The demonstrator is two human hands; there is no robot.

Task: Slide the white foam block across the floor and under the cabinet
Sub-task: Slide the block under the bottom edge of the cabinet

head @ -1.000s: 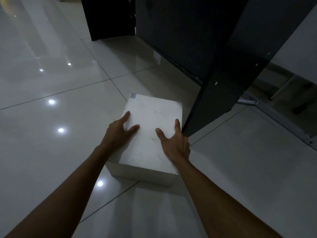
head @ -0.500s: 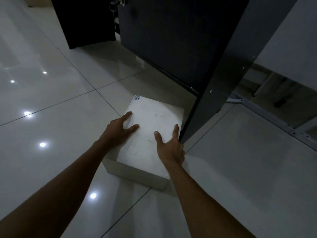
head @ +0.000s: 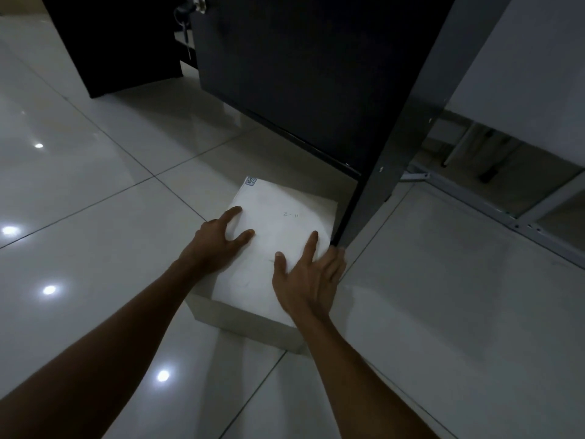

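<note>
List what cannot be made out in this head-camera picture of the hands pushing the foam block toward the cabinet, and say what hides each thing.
1. Rectangular white foam block: its right side, hidden by the dark cabinet panel and right hand.
2. Space under the cabinet: in shadow.
3. Small printed label and handwritten mark: too small to read.
4. Left hand fingers: some tucked out of sight.

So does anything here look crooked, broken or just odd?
Nothing broken or spilled. The white foam block sits askew to the floor tile lines, its far right corner tight against the dark cabinet side panel. Both hands press flat on top, left hand, right hand.
</note>
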